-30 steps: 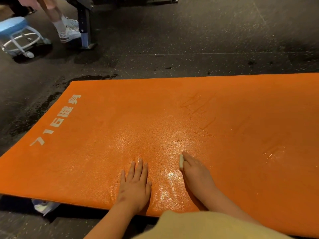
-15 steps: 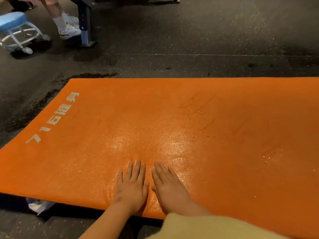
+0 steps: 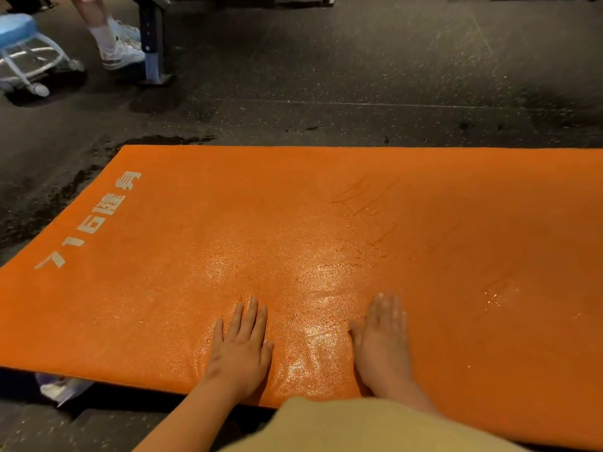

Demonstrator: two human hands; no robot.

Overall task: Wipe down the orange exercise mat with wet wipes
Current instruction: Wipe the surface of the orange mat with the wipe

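The mat is laid flat on the dark speckled floor. Its long side runs left to right, and its right end is cut off by the frame edge. White print is carried near its left end. A wet sheen is seen across the middle of the mat. Thin damp streaks are marked farther back, toward the right.

The left hand is placed palm down on the mat, close to the near edge. Its fingers are held straight and slightly spread, and nothing is grasped. The right hand is placed palm down to the right of it, apart from it, with part of the sheen between the two. Its fingers are held straight and together, flat against the surface, and are slightly blurred. Whether a wipe is pressed under this palm cannot be told.

A beige garment is seen at the bottom of the frame, in front of the near edge. A white crumpled packet is partly tucked under the near left edge of the mat. A dark wet patch is seen on the floor at the mat's far left corner. Well beyond the mat, at the top left, a blue stool, another person's white shoe and a blue post are located.
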